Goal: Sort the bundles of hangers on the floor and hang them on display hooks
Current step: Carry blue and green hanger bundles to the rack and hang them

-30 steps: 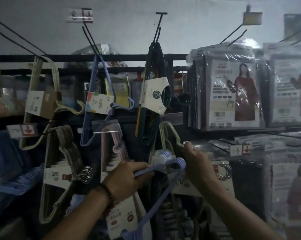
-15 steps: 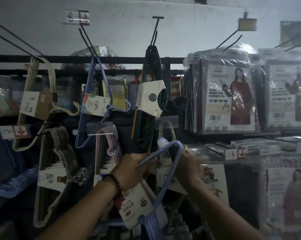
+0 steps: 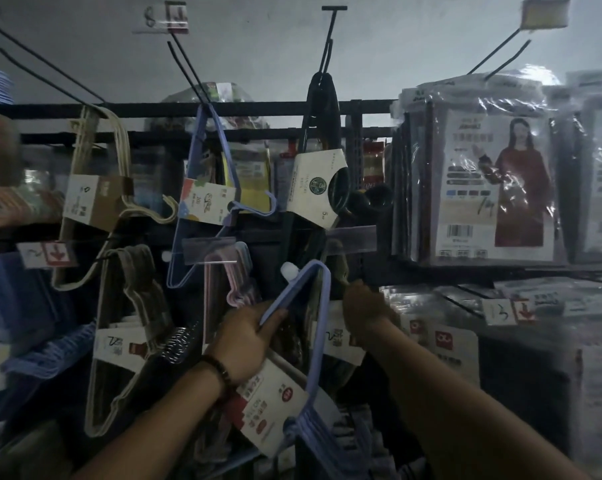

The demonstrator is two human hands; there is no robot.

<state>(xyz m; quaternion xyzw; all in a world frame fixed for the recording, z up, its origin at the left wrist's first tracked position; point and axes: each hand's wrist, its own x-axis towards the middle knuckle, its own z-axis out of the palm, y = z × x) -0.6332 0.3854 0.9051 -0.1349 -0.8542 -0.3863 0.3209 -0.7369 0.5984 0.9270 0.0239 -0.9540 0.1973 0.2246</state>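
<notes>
A bundle of lilac hangers (image 3: pixel 318 341) with a white and red card label (image 3: pixel 268 407) hangs tilted in front of the display wall. My left hand (image 3: pixel 247 337) is shut on its lower arm. The bundle's top corner sits by a white-tipped display hook (image 3: pixel 289 270). My right hand (image 3: pixel 365 308) reaches behind the bundle toward the hook's base; what its fingers hold is hidden. Other bundles hang above: cream (image 3: pixel 95 188), blue (image 3: pixel 206 199), dark green (image 3: pixel 322 150), pink (image 3: pixel 230 275), grey (image 3: pixel 126 327).
Long black hooks (image 3: pixel 185 60) stick out from the wall, some bare. Bagged garment packs (image 3: pixel 493 181) fill the right side. Blue baskets (image 3: pixel 40 355) sit at the left. Price tags (image 3: pixel 48 254) hang on hook ends.
The lilac bundle has risen, and its top corner has come level with the white-tipped hook. My left hand rose with it. My right hand stayed behind the bundle.
</notes>
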